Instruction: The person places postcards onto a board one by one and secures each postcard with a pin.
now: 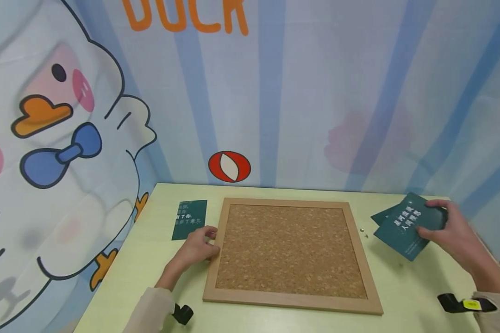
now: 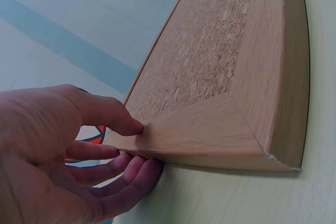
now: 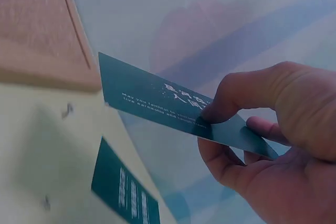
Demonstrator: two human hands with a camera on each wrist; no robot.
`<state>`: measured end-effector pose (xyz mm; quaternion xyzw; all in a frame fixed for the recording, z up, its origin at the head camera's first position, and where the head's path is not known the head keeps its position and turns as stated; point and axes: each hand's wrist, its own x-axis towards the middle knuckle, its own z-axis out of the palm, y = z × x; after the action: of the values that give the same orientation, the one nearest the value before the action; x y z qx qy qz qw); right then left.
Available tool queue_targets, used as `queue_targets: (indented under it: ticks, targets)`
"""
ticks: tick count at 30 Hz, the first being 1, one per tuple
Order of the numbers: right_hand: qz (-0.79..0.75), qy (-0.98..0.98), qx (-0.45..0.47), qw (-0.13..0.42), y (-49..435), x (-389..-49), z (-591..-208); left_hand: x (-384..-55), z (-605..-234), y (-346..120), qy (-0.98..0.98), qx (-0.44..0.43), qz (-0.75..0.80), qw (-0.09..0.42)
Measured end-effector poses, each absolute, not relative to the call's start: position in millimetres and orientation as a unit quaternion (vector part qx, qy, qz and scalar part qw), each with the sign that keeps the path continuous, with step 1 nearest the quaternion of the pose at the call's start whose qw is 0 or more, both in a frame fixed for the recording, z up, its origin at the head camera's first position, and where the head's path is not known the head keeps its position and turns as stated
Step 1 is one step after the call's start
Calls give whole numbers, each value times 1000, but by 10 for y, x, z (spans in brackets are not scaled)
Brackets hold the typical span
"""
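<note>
A cork board [image 1: 291,249] with a pale wooden frame [image 2: 184,129] lies flat on the table. At its left side my left hand [image 1: 197,247] grips the frame edge, thumb on top and fingers against the outer side. Right of the board, my right hand [image 1: 452,226] holds a dark green card [image 1: 408,226] with white writing, raised and tilted, pinched between thumb and fingers [image 3: 220,161]. Partly hidden behind it is a second green card [image 1: 383,215], which lies on the table in the right wrist view. Another green card [image 1: 190,219] lies beyond my left hand.
Several small shiny pins [image 1: 364,232] lie right of the board; in the right wrist view they are blurred. The pale yellow table [image 1: 275,321] meets a printed cloth wall [image 1: 296,115] at its back edge. A strapped camera [image 1: 466,304] sits on the right wrist.
</note>
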<state>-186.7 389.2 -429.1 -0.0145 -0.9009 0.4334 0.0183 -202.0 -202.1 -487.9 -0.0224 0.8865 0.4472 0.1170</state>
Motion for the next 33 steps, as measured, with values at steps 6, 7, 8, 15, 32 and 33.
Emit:
queue_targets:
  ticks: [6,7,8,15,32,33]
  targets:
    - [459,-888,33,-19,3448,-2086,-4054,-2022,-4884,-2014,887,-22,445,118]
    - [460,-887,38,-24,3379,-2126,-4029,-2024,-4887,-2015,887,-21,445,119]
    - [462,-885,43,-30,3313,-2164,-4005,-2024,-4888,-2016,887,-20,446,119]
    - [476,-873,99,-43,2855,-2384,-3895,-2030,-4892,-2023,886,-19,448,117]
    - [504,-840,180,-88,1997,-2671,-3982,-2021,-4879,-2024,891,-17,440,112]
    - [506,-837,185,-92,1938,-2689,-3992,-2021,-4877,-2025,891,-16,440,111]
